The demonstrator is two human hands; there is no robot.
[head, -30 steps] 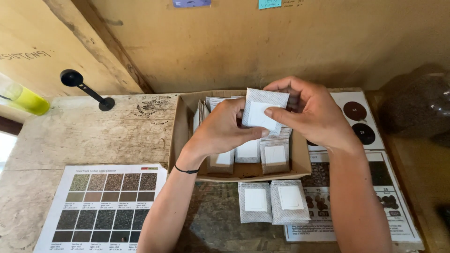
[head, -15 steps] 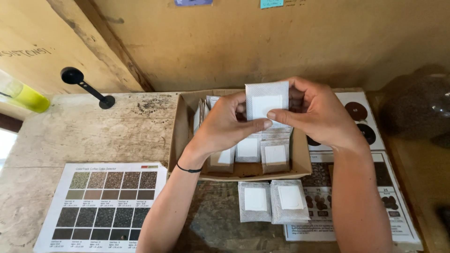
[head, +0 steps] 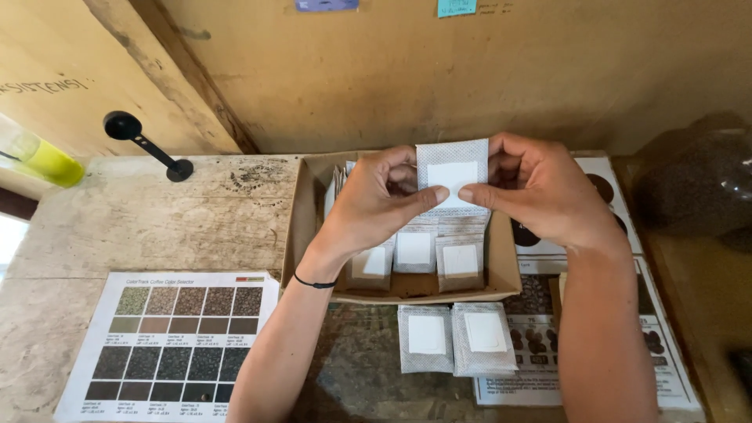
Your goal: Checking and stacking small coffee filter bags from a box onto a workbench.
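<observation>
Holding a small grey pouch (head: 452, 176) with a white label up in front of us, we pinch it from both sides: our left hand (head: 376, 205) grips its left edge between thumb and forefinger, and our right hand (head: 536, 192) grips its right edge the same way, thumbs nearly meeting on the label. A second ago the pouch sat tilted and a little lower, held more by the left hand; now it stands upright and square to the camera, lifted just above the open cardboard box (head: 307, 227), so it reads as being held up for a look, not put down. The box lies at the middle of the table (head: 157, 227) and holds more pouches of the same kind standing in rows (head: 415, 251). At six o'clock from the box, just outside its front wall, two further pouches (head: 456, 338) lie flat side by side, touching. At eight o'clock a printed chart of brown and grey colour swatches (head: 168, 337) lies on the table, and at three to five o'clock another printed sheet (head: 674, 368) with dark round samples sits under our right forearm. At ten o'clock a black scoop (head: 145, 145) rests on the table, with a yellow bottle (head: 43, 160) well beyond it at nine o'clock.
</observation>
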